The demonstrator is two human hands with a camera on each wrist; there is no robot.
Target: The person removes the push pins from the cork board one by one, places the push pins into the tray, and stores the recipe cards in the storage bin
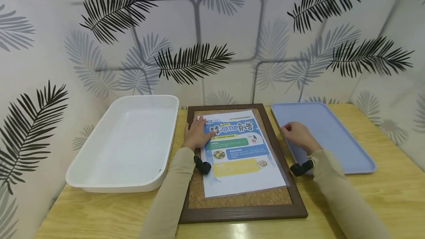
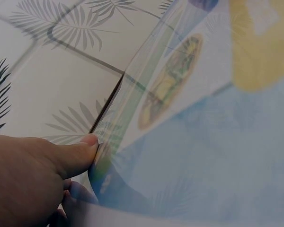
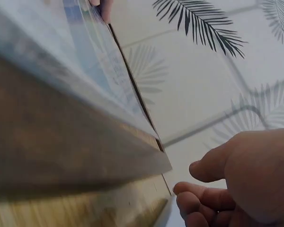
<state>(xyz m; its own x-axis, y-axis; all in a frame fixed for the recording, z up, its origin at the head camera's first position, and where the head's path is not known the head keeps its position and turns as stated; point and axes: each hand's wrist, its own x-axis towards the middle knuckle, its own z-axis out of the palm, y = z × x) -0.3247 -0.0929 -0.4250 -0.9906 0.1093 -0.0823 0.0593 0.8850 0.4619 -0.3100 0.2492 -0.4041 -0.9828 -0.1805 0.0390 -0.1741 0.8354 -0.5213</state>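
A printed sheet (image 1: 239, 174) with blue, green and yellow panels lies on a brown-framed cork board (image 1: 242, 210). My left hand (image 1: 196, 134) rests on the sheet's upper left part, fingers extended. Seen from the left wrist, its thumb (image 2: 78, 156) lies at the glossy sheet's edge. My right hand (image 1: 300, 135) hovers between the board's right side and the left rim of a blue tray (image 1: 332, 135). Its fingers are loosely curled. The right wrist view shows a small gap between thumb (image 3: 213, 163) and forefinger, and nothing held there.
To the left of the board stands a deep white basin (image 1: 123, 139). All of it sits on a light wooden table (image 1: 388, 191). Behind rises a wall (image 1: 229, 28) patterned with palm leaves. A black band with a camera (image 1: 202, 166) is worn on each wrist.
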